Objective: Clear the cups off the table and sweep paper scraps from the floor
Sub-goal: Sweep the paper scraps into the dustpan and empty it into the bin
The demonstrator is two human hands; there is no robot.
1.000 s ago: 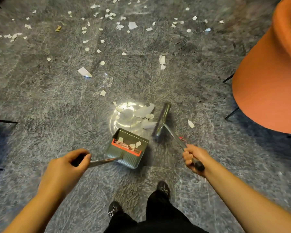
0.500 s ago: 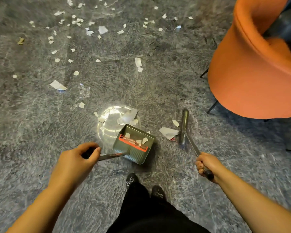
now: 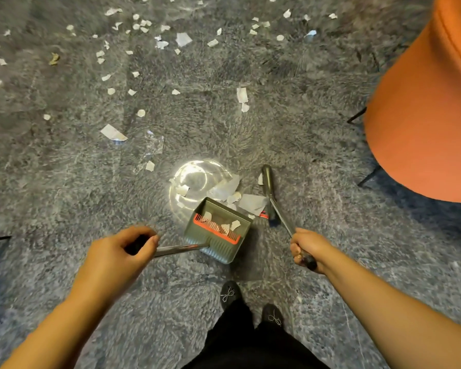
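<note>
paper scraps litter the grey floor beside an orange chair.
we note the left hand gripping the dustpan handle, the right hand gripping the broom.

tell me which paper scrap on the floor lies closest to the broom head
The small white scrap right against the left side of the broom head, near its far end. The other loose scraps lie farther left by the dustpan or scattered up the carpet.

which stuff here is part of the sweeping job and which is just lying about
Part of the job:
left hand gripping the dustpan
right hand gripping the broom
paper scraps on the carpet

Just lying about:
orange chair
clear plastic lid
</note>
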